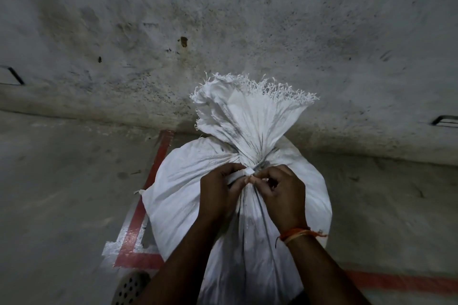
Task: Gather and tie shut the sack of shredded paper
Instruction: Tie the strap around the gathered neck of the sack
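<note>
A full white woven sack [183, 195] stands on the floor against the wall. Its mouth is gathered into a tight neck, and the frayed top [247, 111] fans out above it. A white tie strip [241, 174] is wrapped around the neck. My left hand [218, 190] pinches the strip on the left side of the neck. My right hand [285, 193] pinches the strip's other end on the right, fingertips almost meeting the left hand's. An orange thread band sits on my right wrist. The shredded paper inside is hidden.
A stained concrete wall [223, 32] rises right behind the sack. Red and white painted lines [138, 225] mark the floor to the left and right. A perforated round object [131, 287] lies at the bottom left, near my left forearm.
</note>
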The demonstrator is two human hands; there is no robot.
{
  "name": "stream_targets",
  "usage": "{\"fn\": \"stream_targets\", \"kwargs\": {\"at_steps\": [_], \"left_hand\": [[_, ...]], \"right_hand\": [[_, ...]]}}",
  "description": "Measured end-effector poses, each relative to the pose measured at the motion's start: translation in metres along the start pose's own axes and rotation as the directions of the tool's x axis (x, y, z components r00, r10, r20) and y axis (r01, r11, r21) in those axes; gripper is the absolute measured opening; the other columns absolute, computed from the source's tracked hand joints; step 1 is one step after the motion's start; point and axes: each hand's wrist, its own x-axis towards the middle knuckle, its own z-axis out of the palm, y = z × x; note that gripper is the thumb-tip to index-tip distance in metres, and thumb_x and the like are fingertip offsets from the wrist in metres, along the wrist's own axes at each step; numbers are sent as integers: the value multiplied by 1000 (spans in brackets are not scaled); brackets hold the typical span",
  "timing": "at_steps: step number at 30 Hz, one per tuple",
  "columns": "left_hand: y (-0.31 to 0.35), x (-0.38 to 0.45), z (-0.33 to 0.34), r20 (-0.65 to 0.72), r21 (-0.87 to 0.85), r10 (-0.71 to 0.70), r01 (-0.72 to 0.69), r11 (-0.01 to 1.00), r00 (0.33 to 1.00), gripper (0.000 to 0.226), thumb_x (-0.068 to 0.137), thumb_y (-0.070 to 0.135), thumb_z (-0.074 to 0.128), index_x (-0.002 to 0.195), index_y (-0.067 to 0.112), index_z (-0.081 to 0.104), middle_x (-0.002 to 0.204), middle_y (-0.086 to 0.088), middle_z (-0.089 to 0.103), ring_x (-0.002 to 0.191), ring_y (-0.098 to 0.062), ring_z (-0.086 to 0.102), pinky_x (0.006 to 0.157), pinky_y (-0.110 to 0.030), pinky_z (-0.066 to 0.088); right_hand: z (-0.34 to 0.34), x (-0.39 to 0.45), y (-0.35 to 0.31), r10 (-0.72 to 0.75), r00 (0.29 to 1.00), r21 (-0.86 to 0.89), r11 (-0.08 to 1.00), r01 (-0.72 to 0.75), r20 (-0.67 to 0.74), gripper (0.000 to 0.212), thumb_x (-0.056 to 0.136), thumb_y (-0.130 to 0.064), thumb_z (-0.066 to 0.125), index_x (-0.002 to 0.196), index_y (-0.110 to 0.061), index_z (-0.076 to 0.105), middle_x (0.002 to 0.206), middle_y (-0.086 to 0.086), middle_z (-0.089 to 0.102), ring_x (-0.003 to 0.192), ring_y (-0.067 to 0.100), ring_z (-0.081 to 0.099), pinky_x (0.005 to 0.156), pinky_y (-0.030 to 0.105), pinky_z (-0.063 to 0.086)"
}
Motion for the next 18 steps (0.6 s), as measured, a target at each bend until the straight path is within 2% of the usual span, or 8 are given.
{"fn": "stream_targets", "kwargs": {"at_steps": [3,6,9,12,14,16,18], "left_hand": [[-3,1,0,10,-9,-33,33,999,999,17,81,15,82,95,23,77,91,12,78,92,3,71,85,-25,57],[-3,3,-2,2,-17,-69,69,997,998,17,80,17,83,94,25,76,90,13,78,90,5,71,83,-24,57],[-1,4,-3,18,-57,-95,96,994,995,22,80,14,84,94,28,75,89,14,78,87,9,69,81,-19,56],[-2,4,-2,38,-68,-97,100,993,995,24,79,15,85,96,29,75,92,15,78,91,8,70,85,-20,57],[-5,4,-2,61,-65,-112,116,991,992,25,79,18,85,97,30,75,94,16,78,94,7,70,88,-24,57],[-7,4,-4,88,-111,-151,161,981,985,21,78,25,85,98,26,76,96,13,78,97,1,71,91,-30,58],[-4,5,-5,125,-221,-223,246,944,967,19,82,31,79,97,20,78,97,4,80,101,-11,73,93,-38,58]], "right_hand": [[-1,1,-2,22,999,72,997,-24,37,13,73,-29,84,74,-25,72,81,-8,65,72,4,62,64,15,50],[-8,4,-1,-18,988,97,995,3,151,10,78,-19,81,85,-24,77,86,-9,67,80,1,63,68,7,48],[-14,7,3,-44,976,111,994,21,211,18,85,-9,72,93,-24,79,93,-11,71,90,-2,65,81,9,50],[-12,6,3,-28,984,76,997,15,175,15,84,-11,73,92,-23,79,93,-9,72,91,-1,65,85,9,48],[-8,5,2,-33,989,55,998,26,145,12,84,-13,74,91,-22,78,90,-8,72,89,0,65,85,14,51],[-6,4,2,-49,990,38,998,45,130,10,84,-13,73,89,-21,77,87,-8,71,87,2,65,84,22,54],[-5,4,1,-58,990,23,998,56,125,9,84,-14,73,88,-21,77,86,-8,71,86,3,64,82,25,55]]}}
